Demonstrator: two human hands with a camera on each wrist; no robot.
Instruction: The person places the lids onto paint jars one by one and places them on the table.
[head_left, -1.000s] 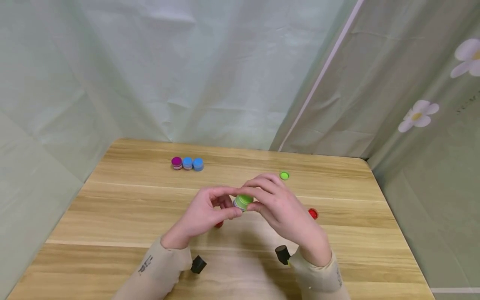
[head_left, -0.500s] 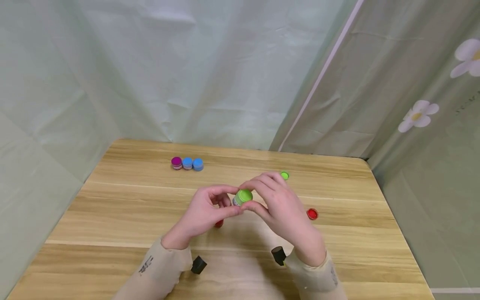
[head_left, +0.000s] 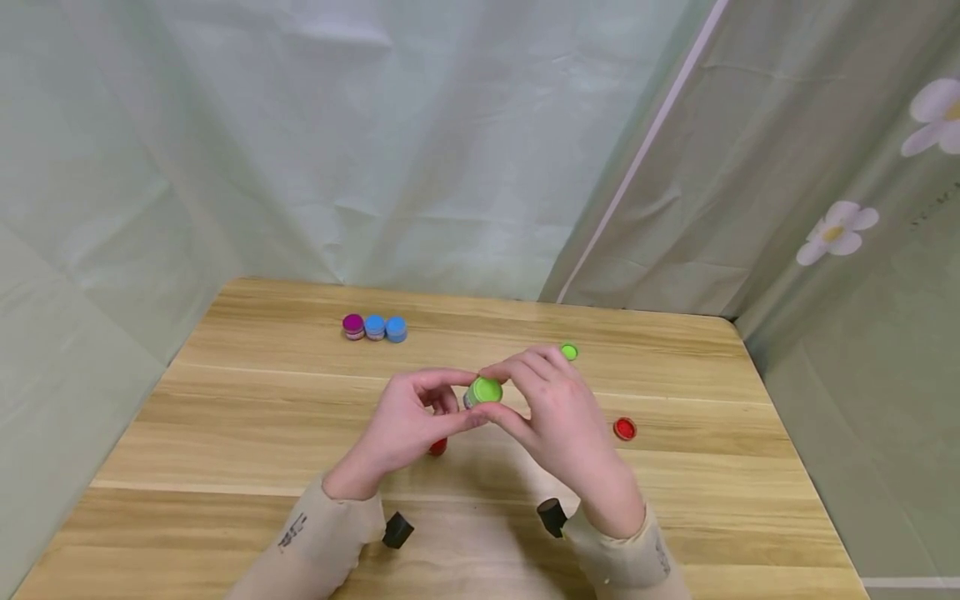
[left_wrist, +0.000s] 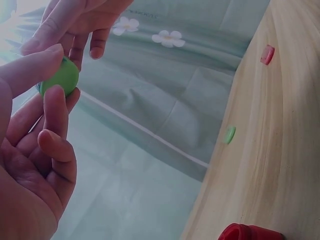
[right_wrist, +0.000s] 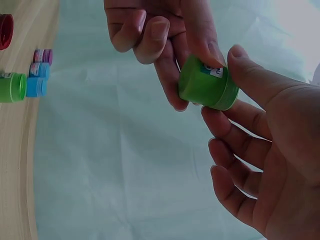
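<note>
Small green jar: squat, smooth plastic cylinder (right_wrist: 207, 82) with a printed label, tilted in the air above the desk (head_left: 262, 392), between both hands; its flat end may be a lid or its contents, hard to tell.
Left hand: grip (head_left: 405, 425) pinching the jar's body between thumb and fingers, the spare fingers curled.
Right hand: grip (head_left: 562, 408) pinching the rimmed end with thumb and fingertips.
Lids on the desk: green lid (head_left: 569, 352) and red lid (head_left: 625, 429), shallow round discs, well apart.
Open jars: red jar (left_wrist: 252, 233) and second green jar (right_wrist: 9, 88), standing on the wood-grained top.
Far row: purple jar (head_left: 353, 327) beside two blue jars (head_left: 396, 330), round-topped, touching.
Curtain: creased, pale grey-green sheet (head_left: 450, 167) with white flowers.
Sleeves: beige cloth (head_left: 318, 533).
</note>
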